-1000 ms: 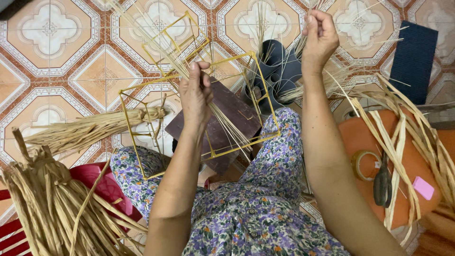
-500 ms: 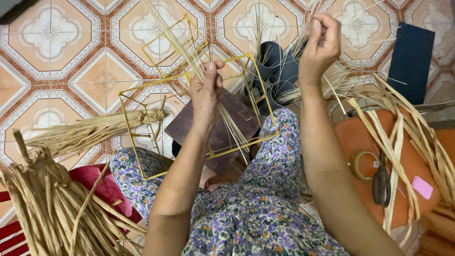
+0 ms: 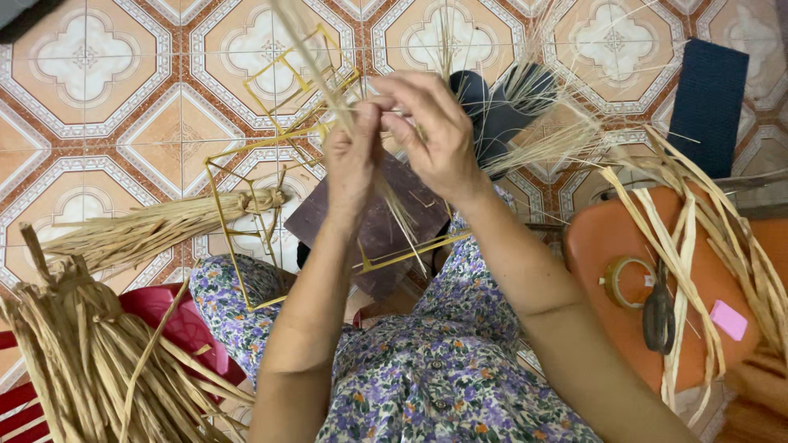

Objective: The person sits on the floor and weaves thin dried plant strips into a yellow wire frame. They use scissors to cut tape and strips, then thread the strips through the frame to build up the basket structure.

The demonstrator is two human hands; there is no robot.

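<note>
Straw-coloured fibre strands (image 3: 328, 78) run up between our two hands, which meet in front of us above the lap. Our left hand (image 3: 355, 160) is curled nearly closed, thumb and fingers pinching the strands where they cross the gold wire frame (image 3: 283, 143). Our right hand (image 3: 435, 135) sits just beside it, touching it at the fingertips, fingers bent and closed on the same thin strands; how many it grips we cannot tell, as the fingers hide them. Loose ends of the fibre hang down below the hands over a dark purple board (image 3: 373, 226) that rests on our knees inside the frame.

The frame itself is a boxy shape of thin yellow rods, tilted, its lower bar lying across the floral dress (image 3: 427, 369). Behind the hands lie dark blue slippers (image 3: 492, 107) with a spray of fine fibre over them. To our left a tied bundle of raffia (image 3: 156, 226) lies on the patterned tile floor (image 3: 82, 107), and a thicker bundle (image 3: 90, 369) rests on a red stool (image 3: 176, 316). To our right an orange stool (image 3: 607, 238) carries a roll of tape (image 3: 622, 280), scissors (image 3: 658, 308), a pink eraser-like block (image 3: 728, 320) and long flat straw strips (image 3: 689, 238). A dark blue mat (image 3: 707, 102) lies beyond it.
</note>
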